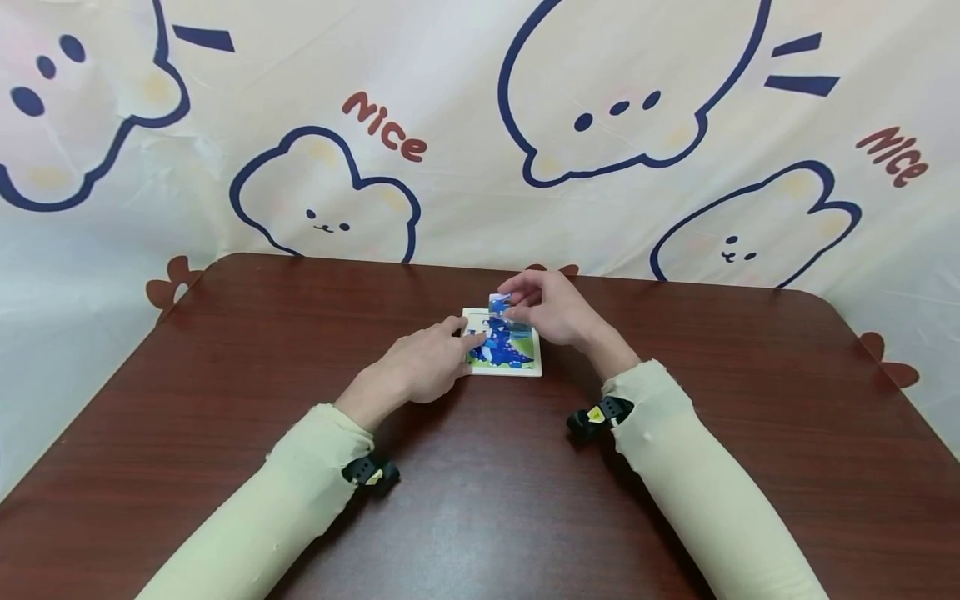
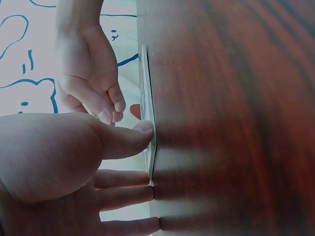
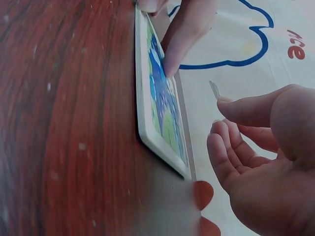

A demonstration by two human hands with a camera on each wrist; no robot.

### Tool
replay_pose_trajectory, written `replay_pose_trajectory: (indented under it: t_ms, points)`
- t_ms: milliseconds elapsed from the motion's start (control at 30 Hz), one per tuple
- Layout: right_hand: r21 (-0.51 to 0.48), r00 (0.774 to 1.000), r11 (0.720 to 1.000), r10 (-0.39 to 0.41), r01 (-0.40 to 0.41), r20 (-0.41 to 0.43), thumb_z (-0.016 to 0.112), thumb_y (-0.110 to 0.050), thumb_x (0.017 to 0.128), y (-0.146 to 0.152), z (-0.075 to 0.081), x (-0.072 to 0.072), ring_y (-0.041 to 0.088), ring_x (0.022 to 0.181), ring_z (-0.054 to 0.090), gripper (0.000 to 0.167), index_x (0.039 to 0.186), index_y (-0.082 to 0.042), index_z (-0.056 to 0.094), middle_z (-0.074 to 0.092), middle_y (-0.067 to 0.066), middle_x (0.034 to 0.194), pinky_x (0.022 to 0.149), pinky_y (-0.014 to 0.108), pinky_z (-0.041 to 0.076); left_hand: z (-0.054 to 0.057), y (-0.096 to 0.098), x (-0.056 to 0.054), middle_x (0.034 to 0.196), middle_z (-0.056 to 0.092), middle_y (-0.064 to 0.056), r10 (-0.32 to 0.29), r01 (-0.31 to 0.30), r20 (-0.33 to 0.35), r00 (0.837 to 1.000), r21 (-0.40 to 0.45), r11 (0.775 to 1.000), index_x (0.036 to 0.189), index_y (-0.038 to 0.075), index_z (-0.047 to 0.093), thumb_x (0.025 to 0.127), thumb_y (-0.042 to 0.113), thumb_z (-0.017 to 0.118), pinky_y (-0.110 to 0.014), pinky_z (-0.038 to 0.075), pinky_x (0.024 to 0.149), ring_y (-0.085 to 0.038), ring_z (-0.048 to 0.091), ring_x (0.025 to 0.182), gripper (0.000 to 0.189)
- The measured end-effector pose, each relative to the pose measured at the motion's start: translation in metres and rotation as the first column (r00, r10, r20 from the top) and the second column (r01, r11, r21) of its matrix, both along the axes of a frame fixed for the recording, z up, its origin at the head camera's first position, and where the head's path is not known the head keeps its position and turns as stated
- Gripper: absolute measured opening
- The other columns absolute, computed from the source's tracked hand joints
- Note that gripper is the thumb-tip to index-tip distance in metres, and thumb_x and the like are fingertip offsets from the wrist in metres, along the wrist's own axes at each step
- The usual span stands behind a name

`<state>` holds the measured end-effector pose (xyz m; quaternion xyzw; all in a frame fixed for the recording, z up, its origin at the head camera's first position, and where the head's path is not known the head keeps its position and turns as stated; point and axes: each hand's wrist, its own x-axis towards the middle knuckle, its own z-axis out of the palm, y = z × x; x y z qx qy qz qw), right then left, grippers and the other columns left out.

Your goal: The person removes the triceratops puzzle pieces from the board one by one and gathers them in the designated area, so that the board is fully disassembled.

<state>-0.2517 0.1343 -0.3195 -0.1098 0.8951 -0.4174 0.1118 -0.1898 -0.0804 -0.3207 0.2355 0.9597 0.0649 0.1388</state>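
A square jigsaw puzzle (image 1: 525, 372) with a white frame and a blue dinosaur picture lies flat on the table. My left hand (image 1: 426, 360) rests at its left side, fingers mostly straight, one fingertip pressing on the picture. In the left wrist view the thumb (image 2: 125, 141) touches the near edge of the frame. My right hand (image 1: 553, 308) pinches a small puzzle piece (image 1: 495, 301) between thumb and fingers, over the puzzle's far edge. Edge-on in the right wrist view, the puzzle piece (image 3: 213, 89) is held up off the picture.
The dark brown wooden table (image 1: 450, 517) spreads around the puzzle. Behind its far edge hangs a pale curtain (image 1: 465, 208) printed with cartoon faces and red lettering. Each wrist carries a black strap device (image 1: 598, 418).
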Motion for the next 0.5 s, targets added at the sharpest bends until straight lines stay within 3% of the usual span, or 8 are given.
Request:
replay_pose_trajectory:
  t_ms: [500]
  points:
    - [0.041, 0.998, 0.997, -0.058, 0.058, 0.002, 0.069, -0.013, 0.103, 0.031, 0.0, -0.003, 0.029, 0.116, 0.056, 0.033, 0.136, -0.017, 0.068, 0.064, 0.009, 0.126, 0.095, 0.037, 0.055, -0.001, 0.0, 0.001, 0.171, 0.036, -0.02, 0.005, -0.005, -0.006, 1.0, 0.002, 1.0, 0.163, 0.022, 0.046, 0.107, 0.027, 0.064, -0.058, 0.048, 0.117, -0.04, 0.047, 0.151, 0.059]
